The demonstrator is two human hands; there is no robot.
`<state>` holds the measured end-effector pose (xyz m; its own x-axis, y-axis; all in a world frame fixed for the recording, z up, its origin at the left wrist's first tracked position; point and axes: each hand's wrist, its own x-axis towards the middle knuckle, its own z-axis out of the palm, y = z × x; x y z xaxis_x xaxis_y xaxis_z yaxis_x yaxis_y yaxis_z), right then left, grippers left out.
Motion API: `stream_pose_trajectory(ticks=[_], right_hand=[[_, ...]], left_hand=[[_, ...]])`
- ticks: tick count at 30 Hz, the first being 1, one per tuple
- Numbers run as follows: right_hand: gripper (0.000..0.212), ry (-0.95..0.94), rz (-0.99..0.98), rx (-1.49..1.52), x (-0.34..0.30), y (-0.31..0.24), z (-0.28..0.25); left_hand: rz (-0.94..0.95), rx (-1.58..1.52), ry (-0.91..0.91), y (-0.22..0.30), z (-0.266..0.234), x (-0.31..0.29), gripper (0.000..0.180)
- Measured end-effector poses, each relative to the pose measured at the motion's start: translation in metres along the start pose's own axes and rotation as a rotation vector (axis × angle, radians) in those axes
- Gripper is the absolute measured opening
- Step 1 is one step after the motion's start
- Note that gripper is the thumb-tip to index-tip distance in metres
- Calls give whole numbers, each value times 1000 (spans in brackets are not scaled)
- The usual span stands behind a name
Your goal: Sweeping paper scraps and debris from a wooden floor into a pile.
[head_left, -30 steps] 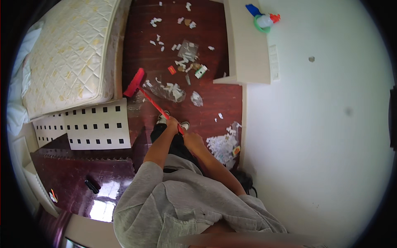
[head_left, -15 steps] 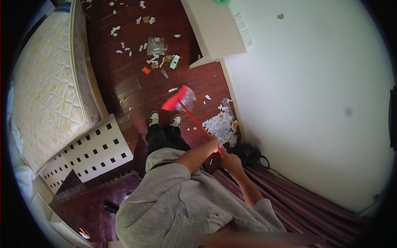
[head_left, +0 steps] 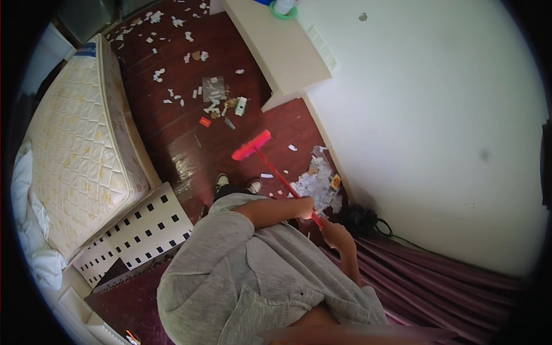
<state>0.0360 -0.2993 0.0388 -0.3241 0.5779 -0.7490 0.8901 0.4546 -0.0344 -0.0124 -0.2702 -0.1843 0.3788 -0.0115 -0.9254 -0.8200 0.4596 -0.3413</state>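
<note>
A red broom (head_left: 252, 146) stretches away from me, its pink-red bristle head over the dark red floor beyond my shoes (head_left: 253, 186). Around its red handle, my left hand (head_left: 306, 207) is closed. My right hand (head_left: 336, 234) grips the same handle closer to its near end. Right of the handle, against the wall, lies a heap of white paper scraps (head_left: 319, 187) with a small yellow packet (head_left: 335, 182) on it. A white strip of paper (head_left: 267, 176) rests between the broom head and the heap.
More scraps (head_left: 159, 75), a clear plastic bag (head_left: 213, 89), a red packet (head_left: 205, 122) and a white-green box (head_left: 241, 106) litter the floor ahead. A mattress (head_left: 86, 155) borders the left. Right are a beige cabinet (head_left: 282, 46), a black bundle (head_left: 359, 221) and purple curtain (head_left: 414, 276).
The view has tilted farther ahead, showing more floor. A whitish, see-through clump beside the broom head earlier no longer shows there. Both hands keep their hold on the handle.
</note>
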Motion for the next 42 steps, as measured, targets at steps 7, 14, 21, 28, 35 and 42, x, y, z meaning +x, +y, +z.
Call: stream_pose_trajectory(ticks=[7,14,21,28,35,42], right_hand=[[36,66,-452,452,133,-93,2],[34,85,-373,514,258,-251,-13],[30,-221,-54,952,329,-292,-21],[29,70,36,480,278,-179,24],[26,201,171,121,133,-127,-20],[21,214,449,22,38,-119,6]], left_hand=[[304,-320,-94,171,-94,-45,12],[763,-166,-217,315,-176,-91,12],[752,185,90,399,-181,-2,34],[621,516,421,273,-90,-29,39],[78,193,292,121,-30,36,20],[-167,556,-242,22,-43,54,11]])
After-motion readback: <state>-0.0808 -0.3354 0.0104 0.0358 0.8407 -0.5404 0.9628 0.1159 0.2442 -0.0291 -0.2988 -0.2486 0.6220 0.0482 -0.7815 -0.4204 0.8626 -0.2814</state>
